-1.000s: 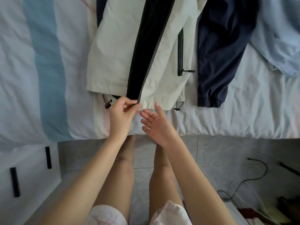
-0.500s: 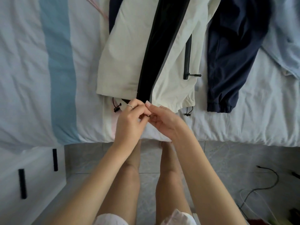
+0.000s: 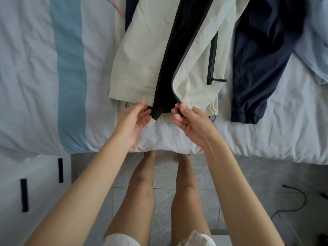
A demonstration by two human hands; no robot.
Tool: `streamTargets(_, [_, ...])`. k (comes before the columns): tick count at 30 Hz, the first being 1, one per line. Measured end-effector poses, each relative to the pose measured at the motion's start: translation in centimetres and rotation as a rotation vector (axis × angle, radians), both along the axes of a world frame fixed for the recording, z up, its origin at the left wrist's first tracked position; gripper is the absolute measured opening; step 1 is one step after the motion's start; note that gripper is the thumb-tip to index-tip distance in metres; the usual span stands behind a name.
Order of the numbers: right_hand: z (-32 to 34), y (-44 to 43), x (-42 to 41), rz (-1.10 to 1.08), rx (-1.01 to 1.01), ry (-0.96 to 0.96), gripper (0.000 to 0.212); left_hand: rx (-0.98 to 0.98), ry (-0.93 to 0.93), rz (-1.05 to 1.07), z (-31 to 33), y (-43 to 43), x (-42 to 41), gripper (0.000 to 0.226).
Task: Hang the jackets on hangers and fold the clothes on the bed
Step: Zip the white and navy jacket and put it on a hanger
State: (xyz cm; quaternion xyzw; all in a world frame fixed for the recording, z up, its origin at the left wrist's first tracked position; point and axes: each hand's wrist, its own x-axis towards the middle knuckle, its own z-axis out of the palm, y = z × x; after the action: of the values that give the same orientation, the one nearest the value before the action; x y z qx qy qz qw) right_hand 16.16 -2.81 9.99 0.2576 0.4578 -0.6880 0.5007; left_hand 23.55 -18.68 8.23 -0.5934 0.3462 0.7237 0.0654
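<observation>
2 hands at hem of cream-white zip-front jacket (image 3: 147, 55), which lies front open with black lining showing, on bed (image 3: 35, 86) near its edge. Left hand (image 3: 134, 118) pinches bottom of left-side front edge between thumb and fingers. Right hand (image 3: 191, 123) pinches bottom of right-side zip edge. Navy blue garment (image 3: 262, 59) lies flat just right of jacket, pale blue garment (image 3: 312, 55) beyond it.

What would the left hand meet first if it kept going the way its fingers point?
The black zipper strip at the hem of the cream jacket, right ahead of the left hand. Its fingertips may already touch it; depth is unclear.
</observation>
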Motion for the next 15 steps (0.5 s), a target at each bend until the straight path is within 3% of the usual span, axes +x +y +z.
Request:
streamTargets(7, [0.9, 0.5, -0.3, -0.023, -0.08, 0.083, 0.027, 0.183, 0.016, 0.244, -0.6, 0.9, -2.8, 0.01])
streamTargets(10, [1.1, 0.7, -0.4, -0.009, -0.137, 0.119, 0.023, 0.233, 0.072, 0.315, -0.3, 1.1, -3.2, 0.006])
streamTargets(15, [1.6, 0.3, -0.3, -0.017, -0.068, 0.204, 0.022, 0.083, 0.205, 0.224, 2.9, 1.8, -3.6, 0.004])
